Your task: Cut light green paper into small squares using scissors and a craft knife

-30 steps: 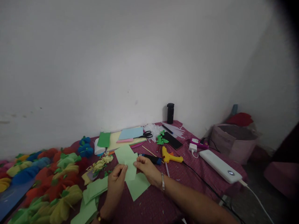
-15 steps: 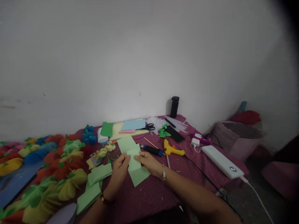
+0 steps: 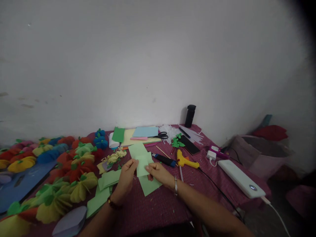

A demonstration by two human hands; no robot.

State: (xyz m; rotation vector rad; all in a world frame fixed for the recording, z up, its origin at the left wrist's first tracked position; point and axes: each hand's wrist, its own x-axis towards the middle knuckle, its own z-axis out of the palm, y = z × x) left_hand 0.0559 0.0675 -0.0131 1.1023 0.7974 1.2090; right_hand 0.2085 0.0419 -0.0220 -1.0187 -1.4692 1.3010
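Note:
Between my two hands is a small light-green paper piece, held up over the table. My left hand pinches its left edge, and my right hand grips the right edge between thumb and fingers. Beneath it lie larger light-green sheets, partly covered by the held piece. Folded light-green papers are stacked left of my left wrist. A dark-blue and black utility knife lies just beyond my right hand, with a yellow glue gun to its right.
Colourful paper pumpkins crowd the left side. Scissors and coloured sheets lie at the back near a black bottle. A white power bank with a cable sits at the right edge, beside a fabric bin.
The view has shifted slightly, so the table's things appear further right. My right hand has slid lower along the paper's right edge, and the held piece shows flatter and more fully.

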